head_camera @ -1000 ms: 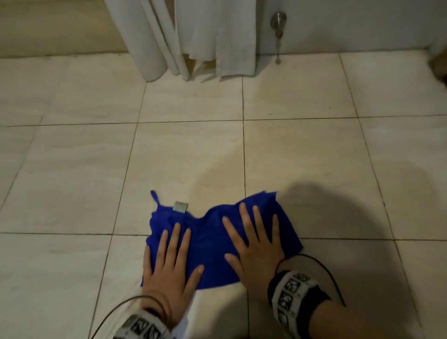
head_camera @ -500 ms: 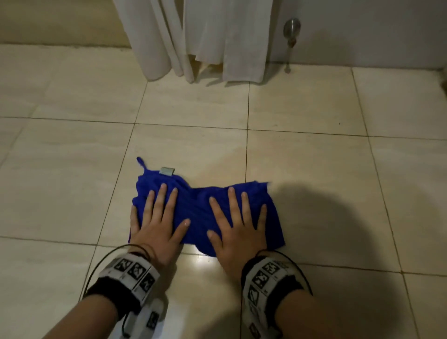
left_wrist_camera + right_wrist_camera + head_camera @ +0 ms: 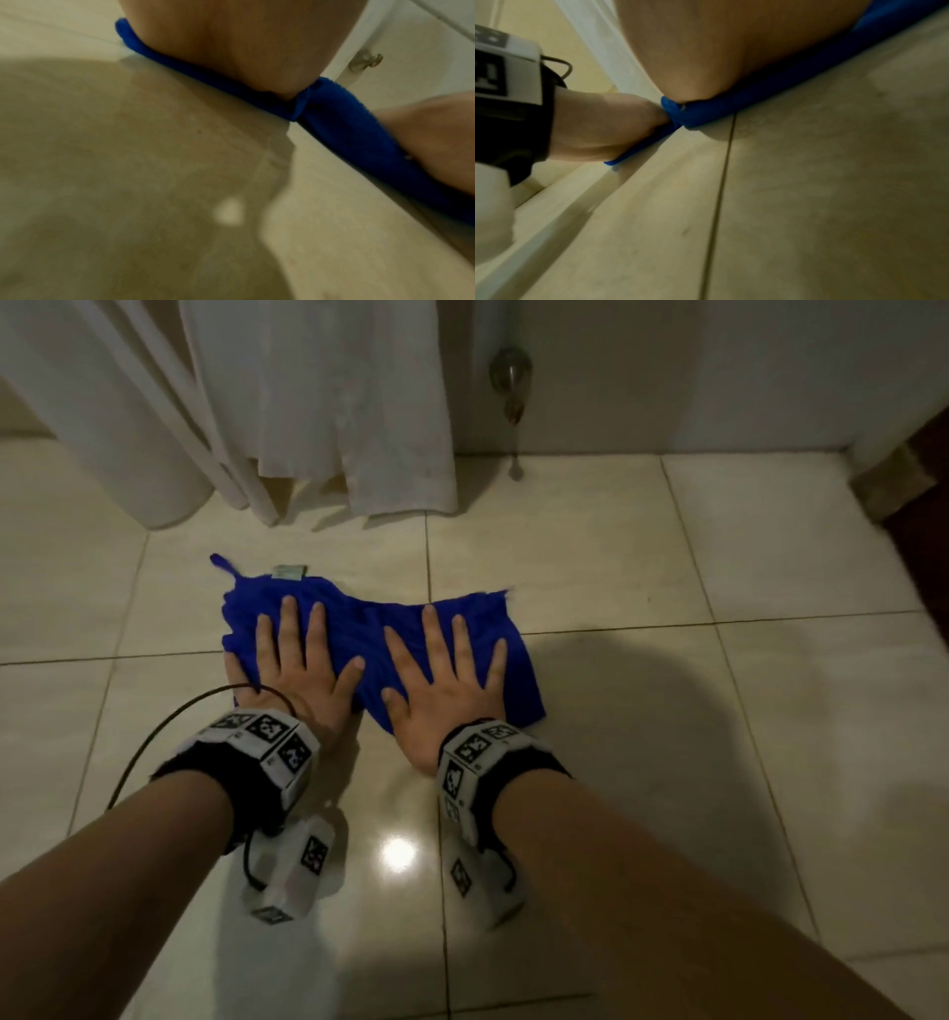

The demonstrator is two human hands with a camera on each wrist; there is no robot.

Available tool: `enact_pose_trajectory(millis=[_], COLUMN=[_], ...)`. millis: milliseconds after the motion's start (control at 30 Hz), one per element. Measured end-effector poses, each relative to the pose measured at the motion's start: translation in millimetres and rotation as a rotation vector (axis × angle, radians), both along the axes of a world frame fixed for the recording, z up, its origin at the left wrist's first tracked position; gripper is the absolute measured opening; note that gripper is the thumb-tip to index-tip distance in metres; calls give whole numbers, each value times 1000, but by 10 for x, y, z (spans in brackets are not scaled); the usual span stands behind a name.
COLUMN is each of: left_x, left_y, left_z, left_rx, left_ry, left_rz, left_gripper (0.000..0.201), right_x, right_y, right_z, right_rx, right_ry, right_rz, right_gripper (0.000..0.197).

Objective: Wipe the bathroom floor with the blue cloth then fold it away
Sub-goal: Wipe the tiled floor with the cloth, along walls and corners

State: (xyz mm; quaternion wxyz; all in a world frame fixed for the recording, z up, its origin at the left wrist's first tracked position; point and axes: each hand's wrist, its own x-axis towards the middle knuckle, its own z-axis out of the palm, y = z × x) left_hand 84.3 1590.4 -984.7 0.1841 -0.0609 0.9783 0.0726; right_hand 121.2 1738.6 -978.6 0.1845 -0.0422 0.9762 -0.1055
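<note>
The blue cloth lies spread and rumpled on the beige tiled floor, with a small label and a loop at its far left corner. My left hand presses flat on its left half, fingers straight and spread. My right hand presses flat on its right half the same way. In the left wrist view the heel of my left hand sits on the cloth's edge. In the right wrist view my right palm bears down on the cloth, my left hand beside it.
A white curtain hangs to the floor just beyond the cloth. To its right, a metal fitting sticks out of the pale wall. A dark wooden edge shows at far right. Glossy tiles stretch towards me and to both sides.
Both flat hands have pushed the blue cloth forward across the tiles, away from me and towards the curtain. My arms are now stretched further out.
</note>
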Motion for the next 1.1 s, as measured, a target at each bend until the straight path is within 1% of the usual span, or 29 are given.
enact_pose_trajectory(millis=[67, 133, 200, 267, 300, 333, 367, 433, 467, 500, 533, 600, 667, 700, 733, 800, 867, 933, 1033, 1100], left_x=[25, 99, 385, 824, 1032, 1201, 1296, 1347, 1309, 1260, 1204, 1080, 905, 816, 732, 546, 346, 149, -54, -119], left_y=[-9, 86, 302, 547, 655, 743, 818, 969, 1024, 1057, 1086, 1160, 1313, 1423, 1547, 1779, 2020, 2232, 2445, 2465], left_z=[49, 117, 115, 135, 86, 11, -23, -36, -25, -16, -7, 14, 119, 159, 187, 201, 205, 174, 110, 54], left_rx=[-4, -28, -43, -20, 6, 34, 34, 72, 83, 65, 36, -9, -27, -34, -17, 17, 23, -2, -14, -50], left_ry=[5, -13, -60, -110, -134, -113, -105, -104, -95, -99, -104, -156, -187, -174, -178, -218, -226, -217, -217, -150], left_rz=[-2, -28, -133, -289, -364, -438, -480, -504, -538, -585, -615, -643, -591, -596, -599, -596, -610, -623, -625, -632], left_gripper=[69, 71, 71, 74, 78, 79, 77, 83, 86, 82, 76, 73, 78, 80, 80, 78, 80, 81, 78, 78], right_x=[105, 351, 729, 1173, 1384, 1587, 1750, 1994, 2056, 2057, 2004, 1790, 1498, 1326, 1167, 845, 507, 233, -36, -134], right_y=[3, 37, 149, 364, 520, 694, 870, 1165, 1274, 1345, 1387, 1419, 1489, 1551, 1631, 1813, 2009, 2226, 2532, 2597], right_z=[16, 45, 41, 18, 32, 24, 33, 16, -21, -48, -73, -124, -37, 31, 47, 92, 142, 132, 50, -20], right_rx=[-29, -43, 7, 73, 110, 147, 173, 184, 196, 193, 190, 146, 98, 62, 18, -114, -143, -125, -104, -101], right_ry=[37, 78, 31, 30, 25, 8, -17, -26, -19, -43, -67, -109, -98, -102, -122, -186, -203, -175, -85, 14], right_rz=[-19, -85, -151, -201, -242, -291, -346, -410, -404, -411, -441, -549, -650, -694, -746, -938, -1036, -1050, -951, -918], right_gripper=[62, 65, 71, 74, 74, 74, 78, 81, 77, 73, 73, 75, 78, 82, 82, 76, 79, 82, 84, 82])
